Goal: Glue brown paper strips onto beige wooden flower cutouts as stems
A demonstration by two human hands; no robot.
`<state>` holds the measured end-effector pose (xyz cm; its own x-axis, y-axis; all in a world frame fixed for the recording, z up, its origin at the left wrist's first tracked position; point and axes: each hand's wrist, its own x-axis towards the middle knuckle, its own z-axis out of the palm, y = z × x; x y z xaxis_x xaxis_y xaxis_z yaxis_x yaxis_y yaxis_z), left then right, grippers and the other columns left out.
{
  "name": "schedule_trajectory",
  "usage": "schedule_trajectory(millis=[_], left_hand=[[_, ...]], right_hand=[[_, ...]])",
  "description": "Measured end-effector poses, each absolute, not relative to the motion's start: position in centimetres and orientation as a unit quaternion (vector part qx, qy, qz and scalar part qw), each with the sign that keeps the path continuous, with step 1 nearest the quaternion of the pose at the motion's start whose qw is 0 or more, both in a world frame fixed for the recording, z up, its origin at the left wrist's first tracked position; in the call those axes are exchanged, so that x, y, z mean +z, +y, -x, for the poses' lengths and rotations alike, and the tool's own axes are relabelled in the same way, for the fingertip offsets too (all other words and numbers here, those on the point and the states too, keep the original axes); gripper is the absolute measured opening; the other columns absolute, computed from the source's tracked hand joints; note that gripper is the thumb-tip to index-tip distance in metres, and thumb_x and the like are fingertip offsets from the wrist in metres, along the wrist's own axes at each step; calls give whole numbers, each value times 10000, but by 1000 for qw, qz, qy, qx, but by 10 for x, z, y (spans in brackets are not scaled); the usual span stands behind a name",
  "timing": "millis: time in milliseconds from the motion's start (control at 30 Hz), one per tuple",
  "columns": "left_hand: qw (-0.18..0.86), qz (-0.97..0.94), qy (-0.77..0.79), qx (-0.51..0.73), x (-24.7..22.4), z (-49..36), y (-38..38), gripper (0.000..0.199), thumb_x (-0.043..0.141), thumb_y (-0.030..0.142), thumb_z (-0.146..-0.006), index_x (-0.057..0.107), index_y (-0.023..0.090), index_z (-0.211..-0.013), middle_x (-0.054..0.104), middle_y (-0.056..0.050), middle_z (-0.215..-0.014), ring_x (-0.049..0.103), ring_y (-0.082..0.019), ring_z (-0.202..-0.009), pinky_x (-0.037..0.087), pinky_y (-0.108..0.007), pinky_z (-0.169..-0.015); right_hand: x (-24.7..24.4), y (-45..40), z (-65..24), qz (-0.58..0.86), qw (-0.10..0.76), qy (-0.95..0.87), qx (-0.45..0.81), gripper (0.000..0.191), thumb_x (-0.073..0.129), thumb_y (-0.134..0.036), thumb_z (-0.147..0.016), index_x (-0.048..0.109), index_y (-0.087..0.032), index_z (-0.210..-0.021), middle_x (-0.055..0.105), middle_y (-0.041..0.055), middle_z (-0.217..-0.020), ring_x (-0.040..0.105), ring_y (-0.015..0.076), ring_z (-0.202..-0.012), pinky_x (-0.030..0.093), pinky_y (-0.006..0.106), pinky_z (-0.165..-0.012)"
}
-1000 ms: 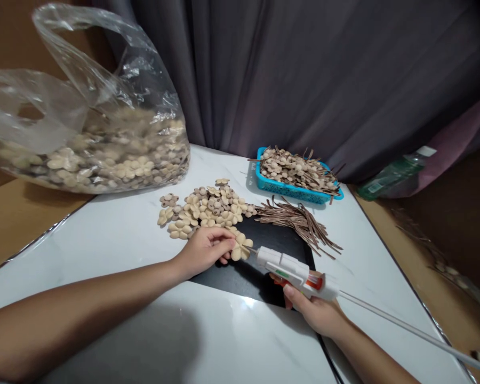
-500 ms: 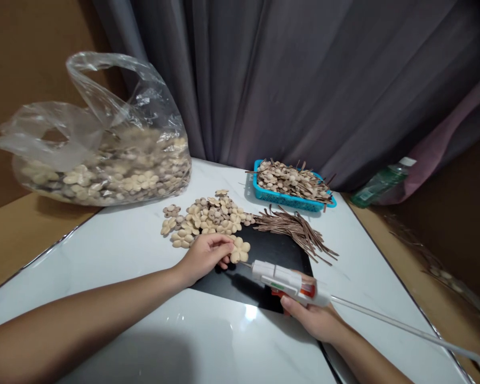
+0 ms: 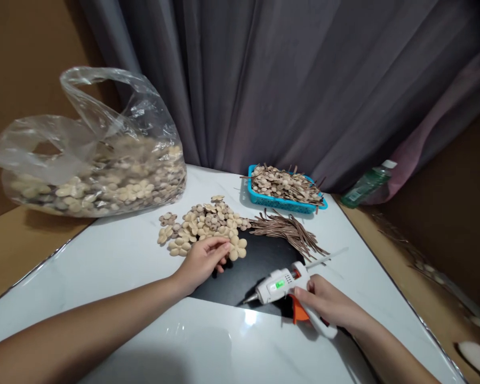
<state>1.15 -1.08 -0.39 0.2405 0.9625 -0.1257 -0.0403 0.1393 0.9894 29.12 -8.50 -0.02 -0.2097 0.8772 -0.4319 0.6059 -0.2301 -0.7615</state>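
Note:
Between the thumb and fingers of my left hand (image 3: 206, 258) is a cream flower-shaped piece (image 3: 238, 248), pinched by its edge over the black mat (image 3: 260, 256). My right hand (image 3: 328, 298) is around the handle of a white glue gun (image 3: 278, 285) with an orange trigger and a lit green display. The gun's nozzle points left and down, close to the mat's front edge and apart from the flower. A glue stick (image 3: 328, 257) juts from its rear. Just beyond my left hand lies a pile of cream and greyish flower pieces (image 3: 208, 221).
Brown strips (image 3: 288, 230) lie fanned at the mat's back right. Behind them stands a blue basket (image 3: 286, 204) heaped with flower pieces and strips. A clear plastic bag (image 3: 124, 122) of flowers fills the back left. A green bottle (image 3: 366, 186) leans at the table's right edge.
The glue gun has come away from the flower and turned, its nozzle now lower and its display facing up. My left hand still pinches the flower in nearly the same place.

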Motion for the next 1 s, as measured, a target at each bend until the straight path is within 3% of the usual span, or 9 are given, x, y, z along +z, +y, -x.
schedule_trajectory(millis=[167,333,600,667,733,800,867,1000], left_hand=[[584,-549,444,401,-5,-11,-11,324,643,383,-771,643,133,-976,585,14,-654,529,-92,-552,478,-170,-444],[578,-556,447,395,-4,-10,-13,303,652,383,-766,653,135,-941,582,20,-639,519,-86,-526,472,-172,-451],[581,-561,440,392,-6,-10,-12,322,648,413,-763,654,138,-931,578,11,-664,541,-108,-585,487,-189,-478],[582,-561,441,390,-7,-10,-12,327,647,418,-762,647,137,-928,577,10,-664,540,-108,-582,488,-193,-482],[583,-560,443,388,-7,-10,-12,336,649,422,-758,644,134,-930,579,7,-669,542,-111,-585,487,-196,-484],[584,-557,446,388,-6,-10,-12,345,654,429,-750,645,132,-926,583,3,-674,544,-114,-587,485,-198,-483],[585,-555,447,389,-4,-11,-13,344,660,431,-742,648,130,-908,586,0,-672,540,-114,-580,481,-200,-479],[590,-547,447,392,0,-12,-13,327,669,423,-736,651,129,-876,590,-3,-666,532,-111,-568,475,-200,-474]], right_hand=[[5,-99,-290,701,104,-574,410,596,396,-709,-788,250,-202,-510,187,-71,-460,196,65,-441,137,242,-435],[12,-105,-283,721,48,-608,330,602,311,-695,-830,241,-195,-501,175,-59,-482,198,82,-455,160,256,-455],[41,-99,-276,675,-90,-714,161,587,311,-581,-892,545,-192,-520,532,36,-507,434,130,-455,187,254,-448],[47,-84,-279,682,-76,-716,127,552,373,-569,-878,578,-192,-531,557,43,-505,477,138,-452,216,251,-449],[49,-61,-283,675,-9,-730,105,428,460,-501,-869,637,-200,-621,609,42,-551,550,154,-519,285,242,-485],[46,-34,-286,671,57,-734,89,223,553,-404,-838,672,-216,-845,684,40,-721,610,167,-642,346,231,-545],[38,-9,-287,679,82,-726,71,224,550,-325,-843,644,-198,-1002,698,67,-864,624,184,-740,378,238,-607],[24,20,-285,674,111,-727,64,185,548,-175,-798,669,-190,-937,690,83,-921,614,193,-812,387,246,-679]])
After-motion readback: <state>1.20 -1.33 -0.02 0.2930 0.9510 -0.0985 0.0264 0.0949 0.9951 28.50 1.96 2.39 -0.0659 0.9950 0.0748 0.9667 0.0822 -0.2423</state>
